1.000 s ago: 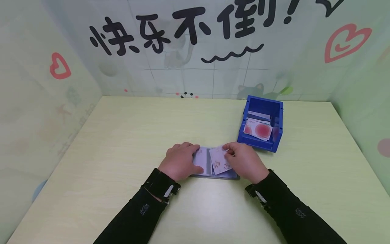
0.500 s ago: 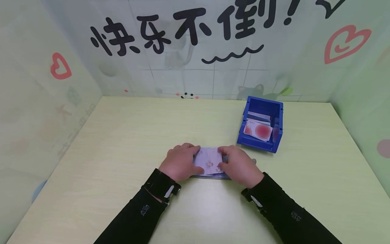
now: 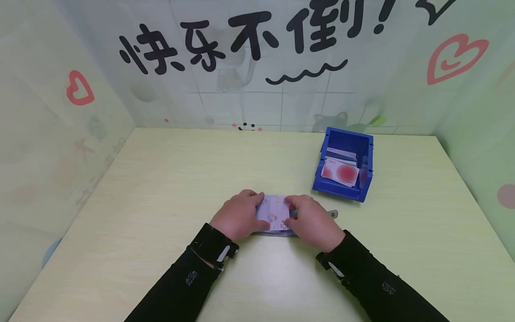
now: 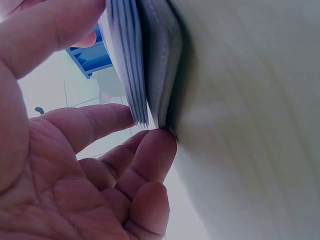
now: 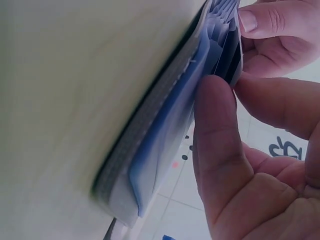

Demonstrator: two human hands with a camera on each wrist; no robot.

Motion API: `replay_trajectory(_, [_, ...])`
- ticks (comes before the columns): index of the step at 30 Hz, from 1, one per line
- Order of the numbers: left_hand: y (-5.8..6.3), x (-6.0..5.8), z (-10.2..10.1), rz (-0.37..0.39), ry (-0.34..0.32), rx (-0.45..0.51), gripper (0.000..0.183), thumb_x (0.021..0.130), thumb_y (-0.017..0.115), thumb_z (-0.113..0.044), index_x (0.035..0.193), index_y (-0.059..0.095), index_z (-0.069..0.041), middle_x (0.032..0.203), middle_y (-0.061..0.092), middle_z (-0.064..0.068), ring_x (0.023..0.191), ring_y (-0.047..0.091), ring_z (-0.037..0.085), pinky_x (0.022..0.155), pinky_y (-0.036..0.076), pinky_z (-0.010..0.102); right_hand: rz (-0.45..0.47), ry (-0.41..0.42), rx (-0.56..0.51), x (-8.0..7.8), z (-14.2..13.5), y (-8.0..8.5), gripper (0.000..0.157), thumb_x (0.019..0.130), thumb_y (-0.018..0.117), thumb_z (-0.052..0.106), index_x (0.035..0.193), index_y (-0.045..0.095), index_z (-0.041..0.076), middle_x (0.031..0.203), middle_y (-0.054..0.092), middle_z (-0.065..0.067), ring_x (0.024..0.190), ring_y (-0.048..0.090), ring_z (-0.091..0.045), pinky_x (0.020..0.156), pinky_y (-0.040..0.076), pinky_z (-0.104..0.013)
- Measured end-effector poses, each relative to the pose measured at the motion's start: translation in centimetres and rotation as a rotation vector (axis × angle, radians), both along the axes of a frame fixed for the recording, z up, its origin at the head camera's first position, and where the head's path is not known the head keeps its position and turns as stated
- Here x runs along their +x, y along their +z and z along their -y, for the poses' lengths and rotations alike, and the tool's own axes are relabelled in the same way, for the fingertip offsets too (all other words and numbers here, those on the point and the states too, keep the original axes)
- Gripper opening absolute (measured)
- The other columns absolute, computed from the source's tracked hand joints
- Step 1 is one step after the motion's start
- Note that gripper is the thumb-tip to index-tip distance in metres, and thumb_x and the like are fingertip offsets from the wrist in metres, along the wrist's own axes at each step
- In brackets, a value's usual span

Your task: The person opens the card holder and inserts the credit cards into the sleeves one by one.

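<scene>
"Your left hand (image 3: 237, 214) grips the card holder (image 5: 157, 137) on the bench (image 3: 161, 179); your right hand (image 3: 311, 221) pinches the lilac card (image 3: 277, 212) over it."

"You seem to be sleeving it; next probably calls for sliding it fully home, flat."

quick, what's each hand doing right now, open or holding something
Left hand: closed, gripping the left side of the card holder.
Right hand: closed, pinching the pale patterned card at its right edge.
</scene>
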State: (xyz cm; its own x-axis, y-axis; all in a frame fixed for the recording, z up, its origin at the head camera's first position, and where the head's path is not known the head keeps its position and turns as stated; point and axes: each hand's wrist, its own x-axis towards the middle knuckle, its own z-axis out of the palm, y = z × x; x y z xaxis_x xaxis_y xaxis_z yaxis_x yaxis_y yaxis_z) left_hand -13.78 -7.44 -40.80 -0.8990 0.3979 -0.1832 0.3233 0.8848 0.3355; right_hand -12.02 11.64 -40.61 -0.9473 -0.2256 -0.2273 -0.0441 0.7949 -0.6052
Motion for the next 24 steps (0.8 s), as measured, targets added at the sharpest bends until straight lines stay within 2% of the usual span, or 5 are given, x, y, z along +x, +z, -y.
replay_trajectory(4, [0.0, 0.0, 0.0, -0.005, -0.004, -0.003, 0.078, 0.076, 0.073, -0.048, 0.139, 0.045, -0.011, 0.132, 0.048, 0.01, 0.103, 0.049, 0.022, 0.089, 0.046, 0.039, -0.009, 0.013, -0.006, 0.2, 0.2, -0.1, 0.051, 0.084, 0.07, 0.019, 0.131, 0.054, 0.008, 0.12, 0.056, -0.006, 0.093, 0.049, -0.018, 0.087, 0.049, -0.037])
replay_trajectory(10, [0.1, 0.1, -0.1, -0.02, -0.014, 0.0, 0.077, 0.077, 0.072, -0.05, 0.138, 0.047, -0.01, 0.132, 0.048, 0.01, 0.107, 0.049, 0.024, 0.089, 0.046, 0.041, -0.003, 0.052, -0.05, 0.7, 0.9, 0.0, 0.047, 0.085, 0.069, 0.014, 0.129, 0.055, 0.004, 0.113, 0.062, -0.004, 0.082, 0.054, -0.013, 0.079, 0.051, -0.033])
replay_trajectory(19, [0.0, 0.3, -0.2, -0.064, -0.024, -0.013, 0.078, 0.076, 0.072, -0.049, 0.136, 0.047, -0.006, 0.131, 0.05, 0.012, 0.11, 0.049, 0.026, 0.092, 0.045, 0.041, -0.051, 0.114, -0.031, 1.0, 1.2, -0.1, 0.042, 0.086, 0.068, 0.017, 0.126, 0.058, 0.006, 0.106, 0.065, -0.002, 0.081, 0.053, -0.012, 0.081, 0.051, -0.034])
replay_trajectory(24, [-0.1, 0.3, -0.2, -0.069, -0.017, -0.03, 0.079, 0.076, 0.072, -0.051, 0.136, 0.048, -0.006, 0.131, 0.05, 0.012, 0.108, 0.05, 0.025, 0.09, 0.046, 0.04, -0.035, 0.138, -0.04, 1.1, 0.4, 1.0, 0.038, 0.089, 0.065, 0.02, 0.125, 0.058, 0.009, 0.108, 0.064, -0.001, 0.078, 0.054, -0.01, 0.077, 0.051, -0.033])
